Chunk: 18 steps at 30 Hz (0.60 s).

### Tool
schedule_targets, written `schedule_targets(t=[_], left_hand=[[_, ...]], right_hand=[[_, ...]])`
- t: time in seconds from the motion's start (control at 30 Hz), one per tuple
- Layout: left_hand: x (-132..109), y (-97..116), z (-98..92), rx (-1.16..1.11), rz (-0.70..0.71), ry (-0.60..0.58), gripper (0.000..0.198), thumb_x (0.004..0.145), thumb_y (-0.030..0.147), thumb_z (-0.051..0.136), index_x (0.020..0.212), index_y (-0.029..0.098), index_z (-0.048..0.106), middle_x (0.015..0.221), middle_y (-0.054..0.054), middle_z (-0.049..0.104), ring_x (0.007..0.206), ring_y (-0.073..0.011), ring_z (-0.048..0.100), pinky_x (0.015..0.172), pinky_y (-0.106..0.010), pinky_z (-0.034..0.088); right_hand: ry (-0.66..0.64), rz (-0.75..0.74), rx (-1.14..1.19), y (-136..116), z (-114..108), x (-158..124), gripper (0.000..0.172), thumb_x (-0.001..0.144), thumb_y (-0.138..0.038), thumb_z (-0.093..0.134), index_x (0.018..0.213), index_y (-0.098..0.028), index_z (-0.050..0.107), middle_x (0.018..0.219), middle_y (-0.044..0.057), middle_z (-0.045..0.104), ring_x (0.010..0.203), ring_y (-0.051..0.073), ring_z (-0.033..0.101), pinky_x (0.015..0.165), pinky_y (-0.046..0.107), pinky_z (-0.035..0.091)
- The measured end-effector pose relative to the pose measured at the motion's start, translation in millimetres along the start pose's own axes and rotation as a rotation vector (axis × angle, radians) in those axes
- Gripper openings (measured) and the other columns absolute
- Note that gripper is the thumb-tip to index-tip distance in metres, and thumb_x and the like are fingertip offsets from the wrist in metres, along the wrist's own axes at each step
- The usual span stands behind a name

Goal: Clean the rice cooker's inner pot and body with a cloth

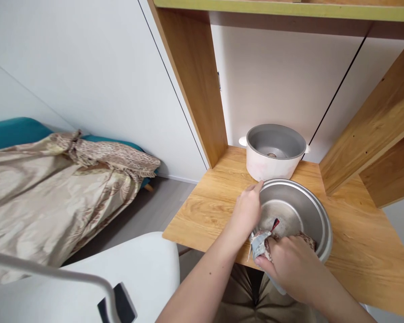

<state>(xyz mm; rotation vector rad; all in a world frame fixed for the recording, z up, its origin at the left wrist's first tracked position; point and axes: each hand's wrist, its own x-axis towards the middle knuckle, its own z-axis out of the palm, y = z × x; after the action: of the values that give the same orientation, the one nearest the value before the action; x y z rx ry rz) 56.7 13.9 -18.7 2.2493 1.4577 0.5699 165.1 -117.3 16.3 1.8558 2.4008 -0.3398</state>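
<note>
At the far left, patterned fabric (54, 193) drapes a low teal seat (13, 132), and nearer stands a white chair (148, 264) with a dark flat object (117, 305) on it. On the wooden tabletop (202, 211), the left hand (247, 211) lies along the left rim of a metal pan (311, 211), apparently to steady it. A white pot (272, 167) stands upright behind, probably set back to leave the front free; whether it touches the pan is unclear. The pan sits at the near edge, likely for easy reach. The left grip is loosely open, fingers resting on the rim. To its right, the right hand (291, 262) has its grip closed around a bunched patterned cloth (261, 244) at the near rim, part of it inside the pan.
</note>
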Motion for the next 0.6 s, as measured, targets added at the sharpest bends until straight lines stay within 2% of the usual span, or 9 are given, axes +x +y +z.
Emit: schedule_targets(t=[0.2,0.43,0.6], left_hand=[[1,-1,-0.6,0.022,-0.012,-0.028,0.071,0.081,-0.004,0.051,0.148,0.022,0.056,0.135,-0.012,0.070,0.119,-0.0227,0.069,0.102,-0.032,0.052],[2,-4,0.2,-0.001,0.042,-0.040,0.077,0.076,-0.007,0.050,0.150,0.016,0.053,0.139,-0.015,0.067,0.121,-0.0228,0.068,0.106,-0.032,0.050],[0,0,-1.1,0.010,0.022,-0.031,0.071,0.083,-0.004,0.048,0.149,0.018,0.054,0.132,-0.014,0.070,0.116,-0.0232,0.069,0.101,-0.033,0.053]], right_hand=[[0.006,0.054,0.022,-14,-2,8,0.033,0.105,-0.043,0.052,0.100,-0.018,0.073,0.080,0.011,0.078,0.072,0.028,0.076,0.060,0.032,0.043],[-0.029,-0.004,-0.047,7,3,-8,0.033,0.104,-0.045,0.053,0.097,-0.020,0.073,0.082,0.010,0.078,0.074,0.031,0.076,0.062,0.034,0.046],[-0.024,0.019,-0.064,9,5,-10,0.034,0.104,-0.047,0.054,0.096,-0.020,0.073,0.081,0.010,0.078,0.072,0.029,0.076,0.062,0.033,0.046]])
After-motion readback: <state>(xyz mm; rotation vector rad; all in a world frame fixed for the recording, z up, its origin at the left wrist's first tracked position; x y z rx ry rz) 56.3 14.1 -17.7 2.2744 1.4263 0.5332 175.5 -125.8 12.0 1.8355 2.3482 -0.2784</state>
